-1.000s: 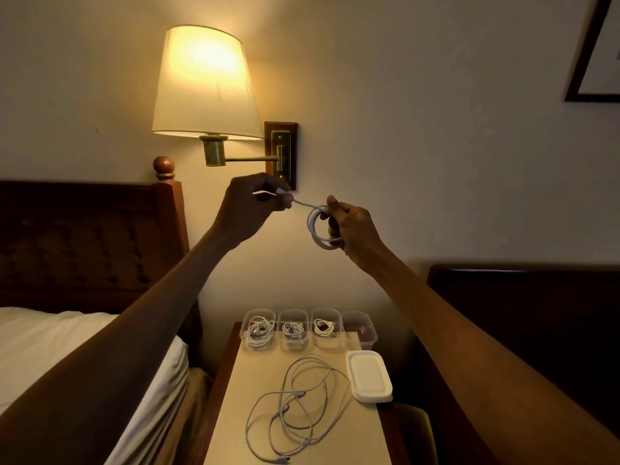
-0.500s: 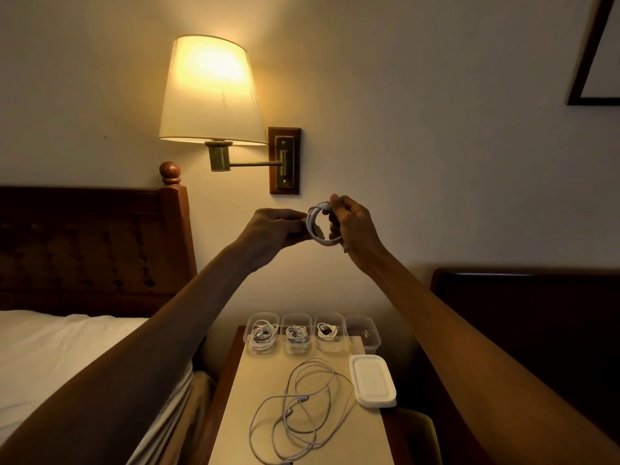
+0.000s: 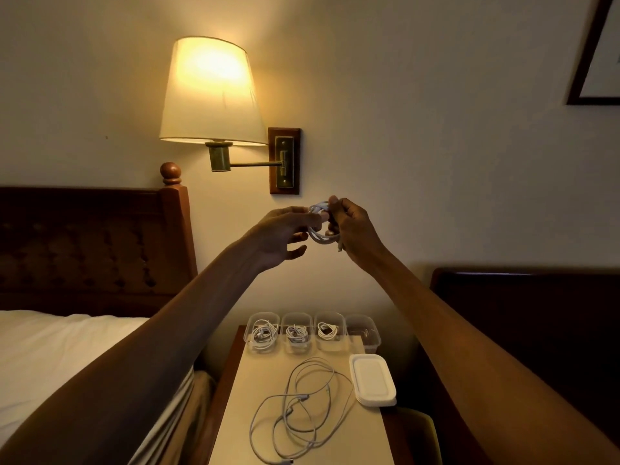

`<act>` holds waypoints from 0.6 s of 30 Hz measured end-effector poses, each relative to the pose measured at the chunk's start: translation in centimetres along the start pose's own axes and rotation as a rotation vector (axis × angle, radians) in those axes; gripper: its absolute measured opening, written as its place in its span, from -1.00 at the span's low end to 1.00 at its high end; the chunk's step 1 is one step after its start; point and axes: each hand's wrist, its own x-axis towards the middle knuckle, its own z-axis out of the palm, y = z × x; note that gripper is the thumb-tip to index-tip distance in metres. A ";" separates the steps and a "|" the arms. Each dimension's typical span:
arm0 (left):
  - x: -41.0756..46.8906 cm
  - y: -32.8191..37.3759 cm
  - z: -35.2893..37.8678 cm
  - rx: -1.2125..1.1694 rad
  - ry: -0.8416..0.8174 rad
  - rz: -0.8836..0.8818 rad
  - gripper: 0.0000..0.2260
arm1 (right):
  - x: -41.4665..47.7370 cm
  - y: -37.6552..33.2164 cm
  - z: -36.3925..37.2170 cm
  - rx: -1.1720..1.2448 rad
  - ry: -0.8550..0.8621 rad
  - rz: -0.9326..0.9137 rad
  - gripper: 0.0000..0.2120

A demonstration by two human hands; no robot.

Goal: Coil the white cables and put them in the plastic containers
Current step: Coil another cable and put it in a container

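Both hands are raised in front of the wall, above the nightstand. My right hand (image 3: 352, 228) grips a small coil of white cable (image 3: 320, 234), its plug end hanging below the fingers. My left hand (image 3: 285, 234) pinches the coil's upper left side with thumb and forefinger; its other fingers are spread loosely. Far below, loose white cables (image 3: 302, 411) lie tangled on the nightstand top (image 3: 362, 441). At its back edge stands a row of clear plastic containers; three (image 3: 263, 332) (image 3: 297, 332) (image 3: 330, 330) hold coiled cables, and the rightmost (image 3: 364, 333) looks empty.
A stack of white lids (image 3: 372, 379) lies at the nightstand's right edge. A lit wall lamp (image 3: 211, 92) hangs above and left of my hands. A bed with white sheets (image 3: 50, 357) and a wooden headboard (image 3: 90, 243) is on the left, dark furniture (image 3: 530, 317) on the right.
My left hand came down and right, bringing the cable's free end to the coil. The straight stretch between the hands is gone and the left fingers have spread.
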 end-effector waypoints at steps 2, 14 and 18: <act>0.0 0.3 -0.4 0.048 0.014 -0.016 -0.76 | -0.1 0.0 -0.3 0.048 -0.049 0.001 -0.63; 0.9 0.1 -3.0 0.790 -0.029 0.165 -0.76 | -1.0 2.1 -1.1 -0.130 -0.194 0.000 -0.71; 1.2 -1.2 -3.7 1.040 -0.127 0.242 -0.73 | -1.7 3.5 -1.3 -0.199 -0.238 0.021 -0.69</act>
